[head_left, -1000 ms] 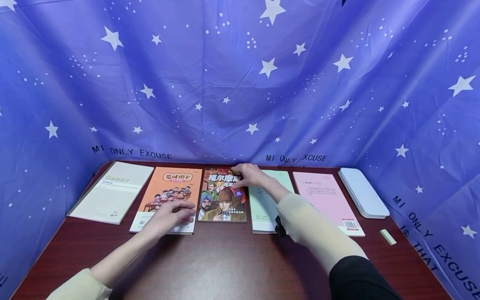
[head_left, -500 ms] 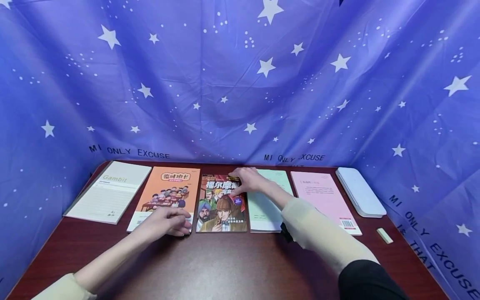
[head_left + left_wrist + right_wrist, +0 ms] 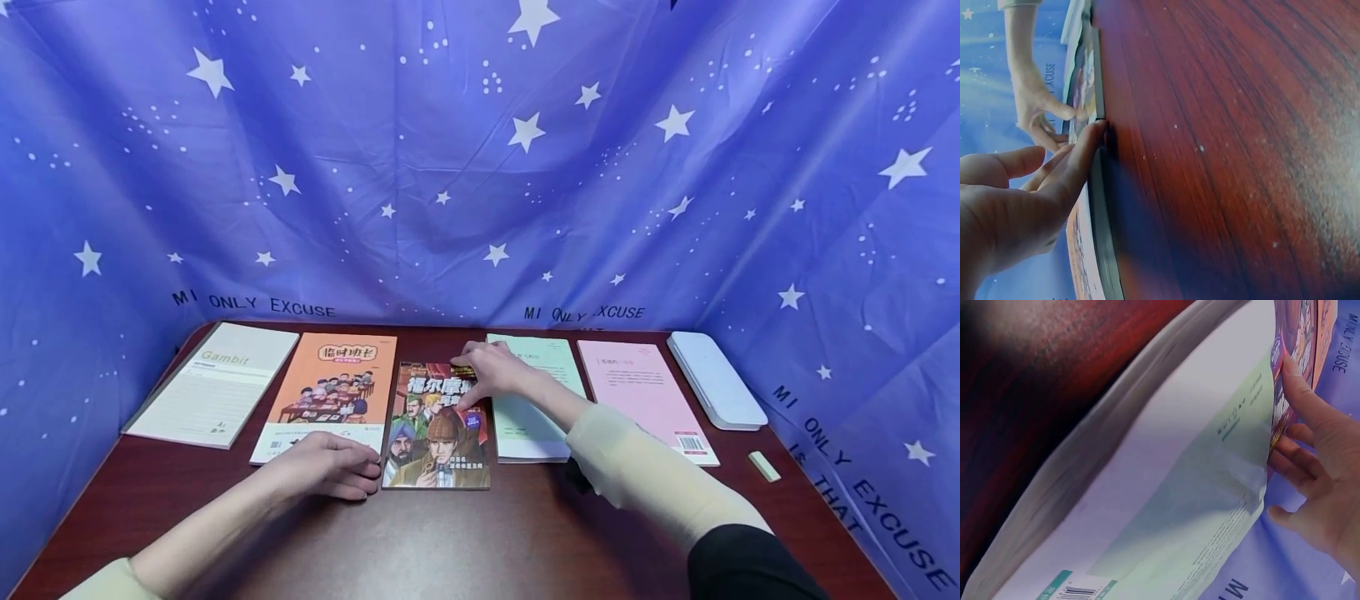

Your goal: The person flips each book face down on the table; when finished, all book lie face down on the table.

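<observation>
The right hand [image 3: 495,377] covers the upper right corner of the detective comic book [image 3: 438,429], cutting off the end of its title, and its forearm hides the lower right corner of the pale green booklet [image 3: 534,392] beside it. In the left wrist view the left hand [image 3: 1016,206] is cut off by the lower and left edges, and the book edge below its fingertip is blurred. Small print on the pink booklet [image 3: 647,396], further right of the grip, is too small to read.
</observation>
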The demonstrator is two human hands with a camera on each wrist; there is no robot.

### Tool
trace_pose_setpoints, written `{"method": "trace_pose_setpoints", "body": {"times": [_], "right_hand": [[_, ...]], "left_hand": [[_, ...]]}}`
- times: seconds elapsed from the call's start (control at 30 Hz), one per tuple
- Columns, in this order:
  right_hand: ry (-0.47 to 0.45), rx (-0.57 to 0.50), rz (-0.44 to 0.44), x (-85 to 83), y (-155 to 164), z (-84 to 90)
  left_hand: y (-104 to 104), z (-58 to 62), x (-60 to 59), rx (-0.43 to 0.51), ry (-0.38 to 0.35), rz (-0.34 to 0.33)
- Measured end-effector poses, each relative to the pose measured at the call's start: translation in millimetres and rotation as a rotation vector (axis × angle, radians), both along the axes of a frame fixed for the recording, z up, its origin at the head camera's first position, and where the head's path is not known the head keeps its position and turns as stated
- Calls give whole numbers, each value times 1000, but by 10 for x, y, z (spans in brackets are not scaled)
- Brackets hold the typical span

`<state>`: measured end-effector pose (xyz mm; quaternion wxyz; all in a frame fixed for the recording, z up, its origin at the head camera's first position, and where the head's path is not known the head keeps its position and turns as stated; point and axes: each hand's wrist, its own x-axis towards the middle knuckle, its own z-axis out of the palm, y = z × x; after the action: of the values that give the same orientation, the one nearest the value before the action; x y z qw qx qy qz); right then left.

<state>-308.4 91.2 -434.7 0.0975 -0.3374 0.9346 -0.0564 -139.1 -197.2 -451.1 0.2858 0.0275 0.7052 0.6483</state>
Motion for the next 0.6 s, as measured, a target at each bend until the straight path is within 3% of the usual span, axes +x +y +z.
{"method": "trace_pose_setpoints", "body": {"times": [0.4,0.6], "right_hand": [[20,3,3,69,-21,1],[-2,11,-32,74,-53,27]], "left_hand": [[-110,-60,-5,158,-142,-18],[-104,-65,18,206,-180,21]]}}
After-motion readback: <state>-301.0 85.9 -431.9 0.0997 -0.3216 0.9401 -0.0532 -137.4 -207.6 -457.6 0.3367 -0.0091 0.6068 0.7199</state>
